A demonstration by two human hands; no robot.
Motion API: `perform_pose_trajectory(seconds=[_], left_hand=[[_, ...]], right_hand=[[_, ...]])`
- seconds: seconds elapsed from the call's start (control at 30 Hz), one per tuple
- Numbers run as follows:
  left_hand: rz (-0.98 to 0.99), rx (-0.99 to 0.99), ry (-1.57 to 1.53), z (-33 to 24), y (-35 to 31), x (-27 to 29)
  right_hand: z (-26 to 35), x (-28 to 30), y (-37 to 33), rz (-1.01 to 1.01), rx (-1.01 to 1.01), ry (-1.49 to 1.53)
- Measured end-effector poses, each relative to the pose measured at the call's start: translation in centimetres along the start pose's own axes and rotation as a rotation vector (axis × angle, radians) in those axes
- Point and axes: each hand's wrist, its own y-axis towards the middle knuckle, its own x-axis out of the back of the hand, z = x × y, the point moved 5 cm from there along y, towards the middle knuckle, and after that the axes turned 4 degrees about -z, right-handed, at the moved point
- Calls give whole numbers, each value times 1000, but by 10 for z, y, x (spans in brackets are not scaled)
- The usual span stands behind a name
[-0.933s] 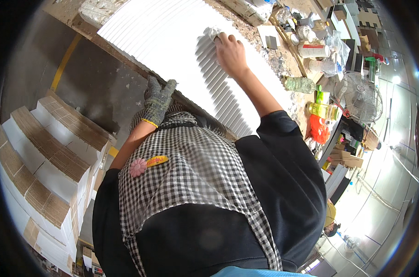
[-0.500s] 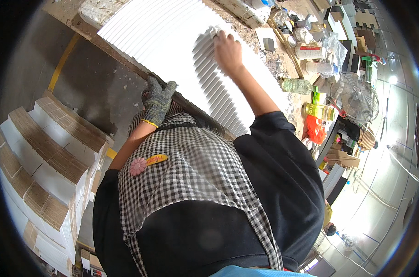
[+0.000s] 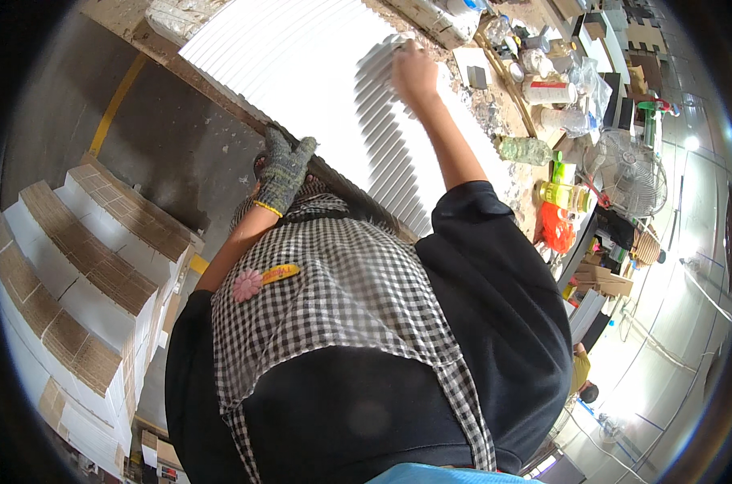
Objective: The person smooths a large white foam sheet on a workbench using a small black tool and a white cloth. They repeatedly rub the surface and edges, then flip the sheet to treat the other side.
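A broad white ridged surface [image 3: 301,73], like a panel or strips laid side by side, lies across the workbench before me. My right hand [image 3: 416,71] is bare and closed at its far part. Something small and greyish-white shows at the fingertips, too hidden to name. The arm's shadow falls across the ridges. At the near edge rests my left hand [image 3: 285,171], in a grey knitted glove with a yellow cuff. Its thumb and forefinger stand apart against the edge; the other fingers are partly hidden.
Jars and bottles, among them a green-tinted bottle [image 3: 523,150], crowd the bench's right side beside an orange bag [image 3: 556,227]. Beyond stands a fan [image 3: 628,173]. Stacked white and brown boards [image 3: 84,266] rise from the floor at left. A person [image 3: 582,375] is far right.
My right hand has moved slightly farther away and to the right over the ridges. The left hand stays at the near edge; the whole view has shifted a little.
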Motion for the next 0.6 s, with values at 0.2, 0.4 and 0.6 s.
perform_pose_trajectory(seconds=[0.2,0.4,0.6], left_hand=[[106,0,-546,32,-3,41],[-165,-41,-838,126,24,101],[-184,-35,-1146,156,3,124]], right_hand=[[148,51,-108,290,418,224],[105,76,-87,216,89,967],[75,29,-55,14,-31,115]])
